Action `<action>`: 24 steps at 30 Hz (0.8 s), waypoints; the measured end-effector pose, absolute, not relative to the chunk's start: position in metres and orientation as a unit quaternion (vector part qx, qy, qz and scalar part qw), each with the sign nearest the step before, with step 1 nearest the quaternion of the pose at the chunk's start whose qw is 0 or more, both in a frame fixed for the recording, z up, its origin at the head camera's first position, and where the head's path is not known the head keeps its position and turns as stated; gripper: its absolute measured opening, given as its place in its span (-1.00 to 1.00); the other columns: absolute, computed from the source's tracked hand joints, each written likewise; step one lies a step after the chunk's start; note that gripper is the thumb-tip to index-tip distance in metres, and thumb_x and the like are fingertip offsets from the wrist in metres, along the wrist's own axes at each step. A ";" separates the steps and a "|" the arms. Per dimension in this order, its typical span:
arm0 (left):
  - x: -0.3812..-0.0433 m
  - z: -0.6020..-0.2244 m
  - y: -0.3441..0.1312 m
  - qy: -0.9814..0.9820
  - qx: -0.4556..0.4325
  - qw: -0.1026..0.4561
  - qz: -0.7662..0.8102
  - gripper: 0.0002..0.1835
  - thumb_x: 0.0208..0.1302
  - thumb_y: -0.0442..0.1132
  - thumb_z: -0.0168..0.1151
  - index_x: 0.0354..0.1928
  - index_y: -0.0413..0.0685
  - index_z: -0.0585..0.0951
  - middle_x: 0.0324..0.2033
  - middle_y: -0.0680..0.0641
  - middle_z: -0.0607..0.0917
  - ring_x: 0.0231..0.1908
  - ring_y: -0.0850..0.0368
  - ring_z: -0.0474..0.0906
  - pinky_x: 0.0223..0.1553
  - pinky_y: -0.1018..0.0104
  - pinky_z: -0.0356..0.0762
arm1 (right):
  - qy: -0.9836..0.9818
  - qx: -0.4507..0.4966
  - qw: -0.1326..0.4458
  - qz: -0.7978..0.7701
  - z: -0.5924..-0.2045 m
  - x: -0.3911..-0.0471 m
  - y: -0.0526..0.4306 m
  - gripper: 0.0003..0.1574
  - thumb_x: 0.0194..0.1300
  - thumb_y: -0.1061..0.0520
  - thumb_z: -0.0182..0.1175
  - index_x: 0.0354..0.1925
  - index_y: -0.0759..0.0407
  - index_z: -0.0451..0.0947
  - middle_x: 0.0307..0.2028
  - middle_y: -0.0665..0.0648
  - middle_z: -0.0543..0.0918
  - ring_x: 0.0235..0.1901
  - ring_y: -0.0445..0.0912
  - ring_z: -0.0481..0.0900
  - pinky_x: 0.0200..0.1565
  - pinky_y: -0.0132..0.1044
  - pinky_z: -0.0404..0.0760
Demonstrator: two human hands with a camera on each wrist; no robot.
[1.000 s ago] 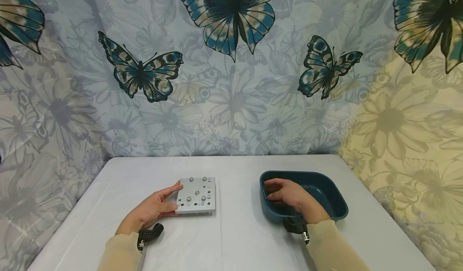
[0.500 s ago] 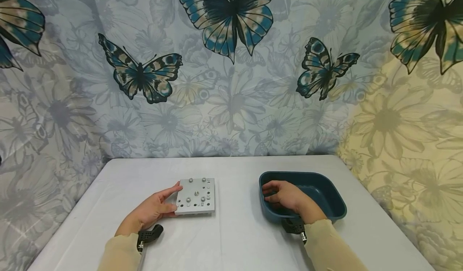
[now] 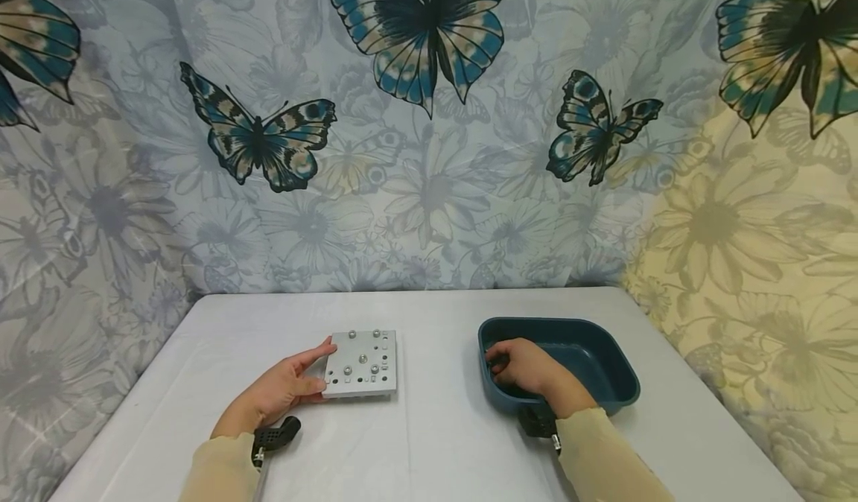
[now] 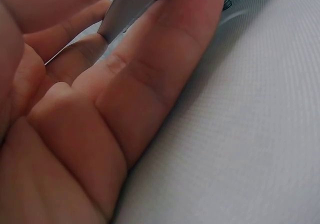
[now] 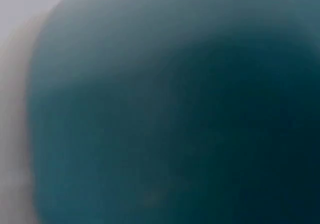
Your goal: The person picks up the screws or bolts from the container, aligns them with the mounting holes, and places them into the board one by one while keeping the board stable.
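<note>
My left hand (image 3: 281, 384) grips the left side of a flat silver metal plate (image 3: 345, 353), with the thumb at the near corner and fingers at the far one. Small holes dot the plate, and several screws (image 3: 363, 358) stand in it. The plate's grey edge (image 4: 131, 9) shows between the fingers in the left wrist view, along with a threaded screw end (image 4: 227, 3). My right hand (image 3: 529, 369) reaches into the left part of a dark teal plastic bin (image 3: 606, 360) with curled fingers. Whether it holds anything I cannot tell; its fingertips are hidden.
A white cloth (image 3: 442, 442) covers the table, whose far edge meets a butterfly-print backdrop (image 3: 436, 219). The bin wall (image 5: 100, 149) fills the blurred right wrist view. Black wrist-mounted devices sit below both hands, the left one (image 3: 278, 435) close over the cloth.
In the bin, the right hand has turned slightly and its fingers have curled in more. The left hand and the plate hold their place; the head view shifts a little.
</note>
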State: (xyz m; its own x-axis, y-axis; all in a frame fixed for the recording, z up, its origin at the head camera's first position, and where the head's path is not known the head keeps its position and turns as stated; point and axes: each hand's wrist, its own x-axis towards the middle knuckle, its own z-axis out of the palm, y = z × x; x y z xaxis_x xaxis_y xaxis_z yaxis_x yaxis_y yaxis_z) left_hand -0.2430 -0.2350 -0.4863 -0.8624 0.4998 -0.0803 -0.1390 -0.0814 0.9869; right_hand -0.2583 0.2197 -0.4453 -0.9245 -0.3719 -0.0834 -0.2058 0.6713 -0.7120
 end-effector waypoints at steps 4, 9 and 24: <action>-0.243 -0.486 -0.235 0.641 0.142 0.220 0.722 -0.16 0.28 -0.51 0.27 0.53 -0.29 0.09 0.56 -0.03 -0.29 0.13 0.02 0.51 -0.03 0.11 0.60 | 0.930 -0.206 0.066 -0.299 -0.447 -0.261 0.217 -0.67 0.06 0.39 0.41 -0.13 0.28 0.69 -0.31 0.01 0.64 -0.30 -0.10 0.62 -0.22 -0.18 0.61; -0.242 -0.486 -0.234 0.642 0.140 0.219 0.722 -0.15 0.27 -0.51 0.28 0.53 -0.29 0.09 0.56 -0.03 -0.29 0.14 0.03 0.51 -0.02 0.10 0.60 | 0.949 -0.241 0.021 -0.204 -0.448 -0.264 0.214 -0.76 0.06 0.32 0.42 -0.23 0.18 0.74 -0.34 -0.04 0.64 -0.26 -0.07 0.58 -0.15 -0.12 0.59; -0.242 -0.485 -0.235 0.645 0.137 0.221 0.718 -0.14 0.26 -0.50 0.30 0.53 -0.29 0.09 0.56 -0.03 -0.29 0.14 0.03 0.50 -0.02 0.10 0.59 | 0.962 -0.220 0.010 -0.158 -0.445 -0.263 0.208 -0.88 0.12 0.29 0.40 -0.32 0.12 0.74 -0.32 -0.03 0.61 -0.23 -0.02 0.61 -0.12 -0.08 0.60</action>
